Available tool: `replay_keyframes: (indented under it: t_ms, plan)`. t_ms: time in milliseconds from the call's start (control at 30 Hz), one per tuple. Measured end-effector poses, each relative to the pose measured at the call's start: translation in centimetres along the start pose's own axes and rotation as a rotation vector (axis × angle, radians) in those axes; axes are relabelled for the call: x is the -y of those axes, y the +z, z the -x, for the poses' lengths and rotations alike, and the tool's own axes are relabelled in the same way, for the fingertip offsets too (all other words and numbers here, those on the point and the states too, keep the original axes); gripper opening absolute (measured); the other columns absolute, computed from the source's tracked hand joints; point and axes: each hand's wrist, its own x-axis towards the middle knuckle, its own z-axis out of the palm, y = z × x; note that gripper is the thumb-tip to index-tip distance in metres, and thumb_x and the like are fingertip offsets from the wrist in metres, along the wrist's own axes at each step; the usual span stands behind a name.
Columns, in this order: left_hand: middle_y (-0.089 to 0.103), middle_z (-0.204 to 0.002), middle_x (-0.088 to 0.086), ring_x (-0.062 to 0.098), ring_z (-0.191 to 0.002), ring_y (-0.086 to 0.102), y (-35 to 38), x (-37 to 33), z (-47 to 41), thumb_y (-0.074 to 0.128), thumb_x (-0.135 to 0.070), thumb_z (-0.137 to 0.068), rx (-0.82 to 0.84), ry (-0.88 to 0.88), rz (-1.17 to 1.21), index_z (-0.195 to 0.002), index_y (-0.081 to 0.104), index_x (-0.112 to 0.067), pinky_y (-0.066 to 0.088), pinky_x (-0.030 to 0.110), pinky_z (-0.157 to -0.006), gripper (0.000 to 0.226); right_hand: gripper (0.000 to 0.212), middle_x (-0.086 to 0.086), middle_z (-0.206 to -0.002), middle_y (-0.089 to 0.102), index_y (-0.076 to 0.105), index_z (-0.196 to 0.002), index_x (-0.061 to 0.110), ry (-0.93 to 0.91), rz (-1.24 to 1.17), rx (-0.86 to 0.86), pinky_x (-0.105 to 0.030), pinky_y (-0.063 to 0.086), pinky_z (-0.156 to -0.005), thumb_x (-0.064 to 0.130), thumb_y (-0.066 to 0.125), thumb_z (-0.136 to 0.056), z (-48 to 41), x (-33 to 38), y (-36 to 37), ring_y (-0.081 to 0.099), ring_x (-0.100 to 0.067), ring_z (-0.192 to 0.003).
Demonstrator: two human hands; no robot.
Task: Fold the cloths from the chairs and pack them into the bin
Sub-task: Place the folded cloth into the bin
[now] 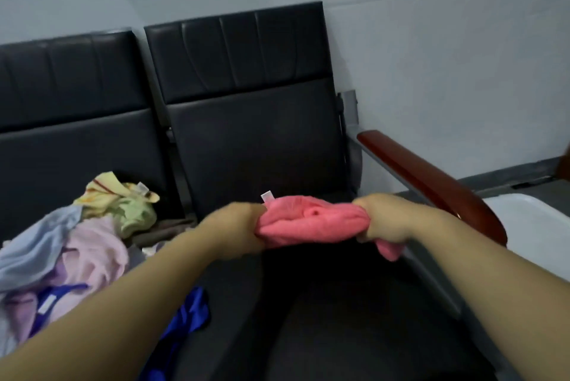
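Note:
A pink cloth [311,221] with a small white tag is bunched between both hands, held in the air above the right black chair seat [324,303]. My left hand [234,226] grips its left end and my right hand [385,220] grips its right end, a corner hanging below that fist. On the left chair lies a pile of loose cloths [77,245]: light blue, pale pink, yellow-green, and a deep blue one [191,312] near my left forearm. The white bin [530,220] shows its rim at the right edge, beyond the armrest.
A reddish-brown wooden armrest [431,183] runs along the right side of the chair, between the seat and the bin. The black chair backs [240,78] stand against a pale wall. Grey floor shows at the far right.

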Motion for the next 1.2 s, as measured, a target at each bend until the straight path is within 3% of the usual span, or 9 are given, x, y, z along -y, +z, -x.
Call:
replay_keyframes:
  t_ms: [133,400,567,667,733,833,967,1100,1200]
  plan:
    - [0.052,-0.072,-0.009,0.014,-0.068,0.050,7.8,-0.1,0.2,0.082,-0.034,-0.073,0.293,-0.038,0.158,-0.072,0.045,-0.025,0.038,0.027,-0.057,0.038,0.033,0.001,-0.093,0.065,0.058,-0.084,0.024,0.160,0.076,0.251,-0.031,0.053,-0.076,0.040,0.086,-0.076,-0.1,-2.7,5.9,0.064,-0.023,-0.087]
    - [0.056,-0.075,-0.006,0.014,-0.069,0.052,12.4,-2.0,0.1,0.071,-0.038,-0.087,0.215,-0.119,0.467,-0.080,0.055,-0.020,0.046,0.033,-0.069,0.025,0.021,0.005,-0.080,0.051,0.051,-0.073,0.023,0.212,-0.100,0.047,-0.031,0.037,-0.065,0.025,0.068,-0.084,0.4,-4.3,9.1,0.055,-0.023,-0.084]
    - [0.066,-0.081,0.001,0.019,-0.074,0.060,10.4,-2.3,2.0,0.071,-0.051,-0.072,0.456,-0.267,0.583,-0.085,0.066,-0.018,0.050,0.030,-0.066,0.036,0.012,0.000,-0.080,0.068,0.064,-0.083,0.019,0.241,-0.165,0.348,-0.029,0.047,-0.056,0.022,0.074,-0.076,1.9,-3.9,9.0,0.062,-0.020,-0.070]
    - [0.063,-0.072,0.006,0.024,-0.065,0.057,8.9,-2.1,4.0,0.081,-0.062,-0.066,0.717,-0.299,0.806,-0.078,0.073,-0.021,0.048,0.029,-0.059,0.043,0.028,-0.004,-0.083,0.072,0.067,-0.095,0.016,0.236,-0.330,0.444,-0.024,0.048,-0.049,0.020,0.082,-0.072,2.8,-3.8,9.1,0.066,-0.019,-0.068]
    - [0.066,-0.060,-0.001,0.018,-0.059,0.064,8.6,-1.6,4.8,0.062,-0.061,-0.083,0.782,-0.313,0.860,-0.067,0.078,-0.025,0.055,0.033,-0.071,0.043,0.055,-0.009,-0.095,0.078,0.069,-0.108,0.011,0.227,-0.540,0.523,-0.030,0.060,-0.063,0.027,0.092,-0.061,3.2,-4.1,9.2,0.076,-0.028,-0.087]
    - [0.077,-0.090,0.014,0.031,-0.084,0.073,9.6,-0.3,4.2,0.056,-0.067,-0.091,0.611,-0.462,0.825,-0.096,0.078,-0.015,0.058,0.052,-0.092,0.056,0.097,-0.010,-0.111,0.078,0.070,-0.119,0.010,0.227,-0.758,0.553,-0.046,0.057,-0.100,0.066,0.096,-0.044,3.3,-4.9,9.3,0.074,-0.030,-0.107]
    - [0.060,-0.075,0.008,0.021,-0.061,0.061,10.4,0.4,3.1,0.059,-0.049,-0.097,0.339,-0.478,0.662,-0.088,0.066,-0.008,0.060,0.043,-0.066,0.043,0.093,-0.005,-0.101,0.079,0.076,-0.099,0.019,0.303,-0.716,0.314,-0.047,0.060,-0.094,0.093,0.076,-0.042,2.3,-5.3,9.5,0.076,-0.024,-0.097]
    - [0.060,-0.072,0.006,0.020,-0.064,0.060,11.0,0.9,2.4,0.058,-0.043,-0.099,0.155,-0.423,0.619,-0.081,0.064,-0.002,0.056,0.036,-0.062,0.045,0.024,0.002,-0.076,0.073,0.074,-0.072,0.020,0.336,-0.573,0.079,-0.034,0.056,-0.072,0.039,0.086,-0.078,0.9,-4.9,9.2,0.066,-0.017,-0.073]
    - [0.055,-0.061,0.001,0.009,-0.047,0.051,11.6,1.5,1.8,0.062,-0.032,-0.098,0.036,-0.419,0.568,-0.068,0.056,-0.009,0.040,0.018,-0.046,0.038,0.014,0.007,-0.077,0.072,0.076,-0.071,0.023,0.353,-0.553,-0.079,-0.025,0.048,-0.062,0.018,0.082,-0.083,-0.4,-4.7,9.2,0.066,-0.016,-0.072]
